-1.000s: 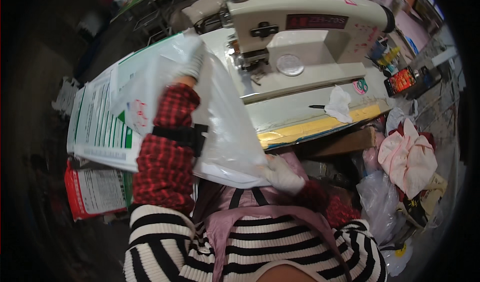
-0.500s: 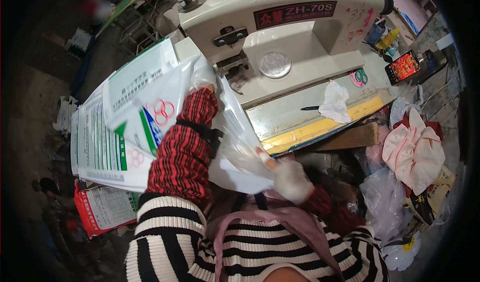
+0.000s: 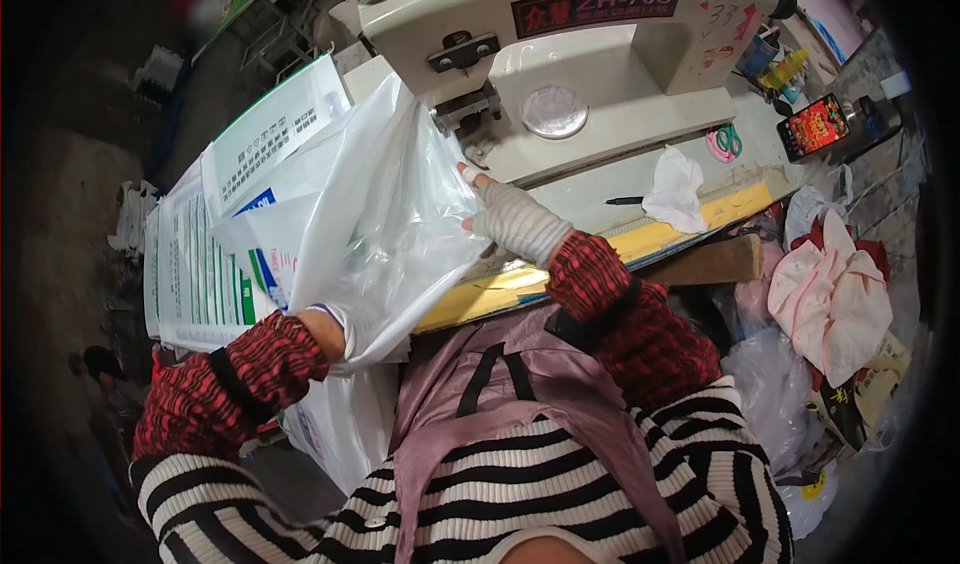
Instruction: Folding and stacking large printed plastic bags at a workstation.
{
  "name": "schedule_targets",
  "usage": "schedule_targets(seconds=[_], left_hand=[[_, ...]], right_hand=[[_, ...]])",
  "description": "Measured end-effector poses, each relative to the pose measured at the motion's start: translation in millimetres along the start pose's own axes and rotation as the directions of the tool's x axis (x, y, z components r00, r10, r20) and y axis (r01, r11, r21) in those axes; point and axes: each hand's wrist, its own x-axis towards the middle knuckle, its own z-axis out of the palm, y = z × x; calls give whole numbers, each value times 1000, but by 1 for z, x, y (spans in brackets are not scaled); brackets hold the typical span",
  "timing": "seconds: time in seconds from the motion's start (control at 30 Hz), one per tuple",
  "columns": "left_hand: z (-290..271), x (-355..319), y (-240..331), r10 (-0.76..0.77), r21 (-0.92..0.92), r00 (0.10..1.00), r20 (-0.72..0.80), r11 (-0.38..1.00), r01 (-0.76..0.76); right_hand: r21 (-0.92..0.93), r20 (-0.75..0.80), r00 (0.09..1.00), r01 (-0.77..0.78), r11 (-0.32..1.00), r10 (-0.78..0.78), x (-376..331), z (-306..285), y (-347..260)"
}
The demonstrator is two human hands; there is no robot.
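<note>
A large white plastic bag [image 3: 400,214] is spread between my hands in front of the sewing machine [image 3: 600,54]. My right hand [image 3: 520,222], in a pale fingerless glove, is closed on the bag's right edge close to the needle area. My left hand [image 3: 338,326] is at the bag's lower left side; folds of film cover its fingers, so their grip is hidden. Under and left of this bag lies a pile of printed white bags [image 3: 200,264] with green and blue markings.
A round metal plate [image 3: 554,112] is on the machine bed. To its right are green-and-pink scissors [image 3: 725,143], a black pen [image 3: 624,201], a crumpled white cloth [image 3: 675,189] and a lit phone [image 3: 812,127]. Yellow tape [image 3: 735,209] runs along the table edge. Cloth and clear bags [image 3: 765,394] are heaped at right.
My left hand has come back from the machine toward my body. My right hand has moved up and forward to the bag's edge near the needle. The bag is now pulled wide between them.
</note>
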Motion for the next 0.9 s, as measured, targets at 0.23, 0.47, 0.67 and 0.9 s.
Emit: schedule_targets(seconds=[0.23, 0.47, 0.67, 0.9], left_hand=[[-40, 67, 62, 57, -648, 995, 83, 761, 11], [-11, 34, 40, 386, -515, 825, 412, 846, -139], [-65, 49, 29, 416, -333, 732, 539, 904, -269], [-78, 80, 115, 613, -487, 771, 171, 733, -475]], right_hand=[[-239, -79, 996, 27, 971, -47, -12, 22, 9], [-403, -140, 979, -192, 895, 147, -29, 36, -12], [-390, -157, 977, -195, 900, 144, -29, 40, 1], [-610, -127, 964, -260, 748, 232, -37, 55, -11]])
